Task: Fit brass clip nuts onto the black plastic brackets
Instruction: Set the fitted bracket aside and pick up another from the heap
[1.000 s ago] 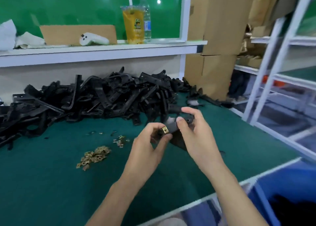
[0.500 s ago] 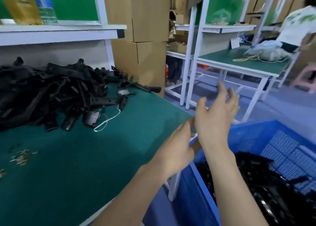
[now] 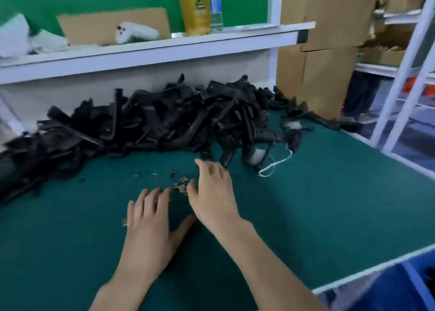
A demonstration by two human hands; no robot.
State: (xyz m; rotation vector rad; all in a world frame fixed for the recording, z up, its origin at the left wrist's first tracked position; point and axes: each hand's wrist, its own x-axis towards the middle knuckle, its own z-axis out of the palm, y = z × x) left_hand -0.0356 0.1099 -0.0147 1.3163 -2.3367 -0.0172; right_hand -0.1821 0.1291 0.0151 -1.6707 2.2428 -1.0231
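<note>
Green mat on the bench [image 3: 70, 251] fills most of my view, with a white shelf [image 3: 164, 49] along the back. Up there, left to right: a sheet of cardboard [image 3: 94, 25], a white controller [image 3: 136, 31], a yellow pouch [image 3: 194, 6] and a water bottle [image 3: 216, 6]. Under the shelf is the big heap of black plastic brackets [image 3: 164, 122]. They're matte black, all tangled arms and angled bits, spilling from the far left edge to past the middle.

The left hand [image 3: 150, 226] is palm-down low over the mat, fingers spread, grip apart and holding nothing. Just past its fingertips is a small scatter of brass clip nuts [image 3: 181, 185], tiny and so blurred I can't make out their shape. The right hand [image 3: 211, 193] is just beside the nuts, fingers loose and pointing at the heap's front edge, grip apart too, nothing in it. Can't tell if a fingertip touches a bracket.

Right of that, a loop of white cord [image 3: 275, 167] lies on the mat. Then come stacked cardboard boxes [image 3: 324, 51], a white rack [image 3: 400, 75] and a corner of a blue crate [image 3: 400, 294], cut off at the bottom.

Half a second back both hands were out over that crate. Now they're back over the bench, and the bracket with the nut they held a second ago is gone from them.
</note>
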